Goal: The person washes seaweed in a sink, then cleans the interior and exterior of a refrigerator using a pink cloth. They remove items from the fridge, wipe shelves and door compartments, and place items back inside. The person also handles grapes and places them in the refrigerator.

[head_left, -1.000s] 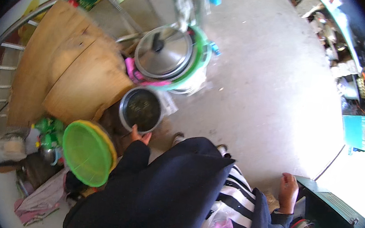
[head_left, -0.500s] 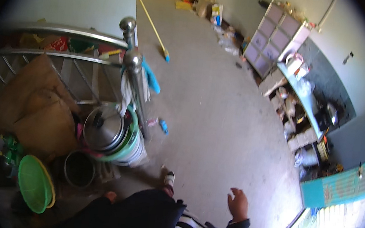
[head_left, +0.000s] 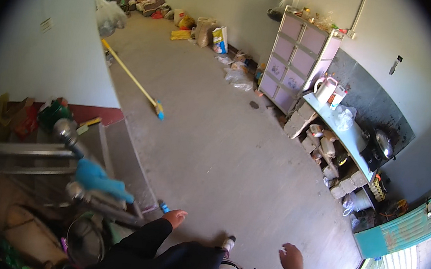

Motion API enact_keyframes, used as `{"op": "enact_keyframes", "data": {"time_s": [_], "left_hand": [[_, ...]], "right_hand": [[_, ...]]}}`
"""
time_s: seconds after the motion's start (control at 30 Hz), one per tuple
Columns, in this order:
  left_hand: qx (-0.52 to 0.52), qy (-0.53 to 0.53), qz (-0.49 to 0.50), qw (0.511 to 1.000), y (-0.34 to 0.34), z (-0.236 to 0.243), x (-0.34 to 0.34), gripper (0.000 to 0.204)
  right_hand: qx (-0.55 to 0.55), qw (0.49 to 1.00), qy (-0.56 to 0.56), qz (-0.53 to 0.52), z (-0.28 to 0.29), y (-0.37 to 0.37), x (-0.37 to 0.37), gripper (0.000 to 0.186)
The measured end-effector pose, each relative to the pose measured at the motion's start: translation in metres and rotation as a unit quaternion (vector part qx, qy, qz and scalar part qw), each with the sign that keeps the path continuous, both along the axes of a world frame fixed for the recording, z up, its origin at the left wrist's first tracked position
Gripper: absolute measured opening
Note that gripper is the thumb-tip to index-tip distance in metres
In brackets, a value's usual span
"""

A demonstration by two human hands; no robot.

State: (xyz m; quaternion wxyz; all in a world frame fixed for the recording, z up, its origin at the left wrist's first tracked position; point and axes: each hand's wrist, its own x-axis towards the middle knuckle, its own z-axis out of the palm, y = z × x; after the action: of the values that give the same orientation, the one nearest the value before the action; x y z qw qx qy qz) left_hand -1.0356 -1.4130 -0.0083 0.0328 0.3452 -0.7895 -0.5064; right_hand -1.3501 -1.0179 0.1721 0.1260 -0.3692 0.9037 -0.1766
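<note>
My left hand (head_left: pixel 175 218) hangs in front of me past a dark sleeve, its fingers loosely stretched out with nothing in them. Just beyond it on the floor lies a small blue object (head_left: pixel 164 207), too small to name. To the left, a light blue cloth (head_left: pixel 102 181) hangs over the metal stair railing (head_left: pixel 30 149), apart from the hand. My right hand (head_left: pixel 291 259) hangs lower right over the concrete floor (head_left: pixel 233 163). It is open, fingers apart, and touches nothing. One shoe (head_left: pixel 229 241) shows between my hands.
A yellow-handled broom (head_left: pixel 131 75) lies on the floor ahead. At the right stand a pale cabinet (head_left: pixel 295 58) and a counter (head_left: pixel 331 114) with a kettle (head_left: pixel 325 89) and a lidded pot (head_left: pixel 384 143). Bags line the far wall. A lidded metal pot (head_left: pixel 85 239) sits lower left.
I have moved forward; the railing, pots and broom sit lower and farther left in view. My left hand has come up and forward. My right hand stays open.
</note>
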Motion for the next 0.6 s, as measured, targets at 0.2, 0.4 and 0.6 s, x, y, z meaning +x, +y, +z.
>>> {"op": "enact_keyframes", "data": {"time_s": [0.2,0.4,0.6], "left_hand": [[-0.346,-0.117,-0.107,0.925,-0.098,-0.106,-0.08,0.033],[0.064,-0.296,0.231,0.925,-0.069,-0.111,0.046,0.032],[0.209,-0.436,0.308,0.819,-0.112,-0.102,0.065,0.025]], "right_hand": [[0.031,0.957,0.039,0.284,0.015,-0.23,-0.092,0.025],[-0.009,0.91,0.038,0.413,-0.014,-0.413,-0.17,0.024],[-0.087,0.921,0.023,0.38,-0.043,-0.586,-0.269,0.029]]}}
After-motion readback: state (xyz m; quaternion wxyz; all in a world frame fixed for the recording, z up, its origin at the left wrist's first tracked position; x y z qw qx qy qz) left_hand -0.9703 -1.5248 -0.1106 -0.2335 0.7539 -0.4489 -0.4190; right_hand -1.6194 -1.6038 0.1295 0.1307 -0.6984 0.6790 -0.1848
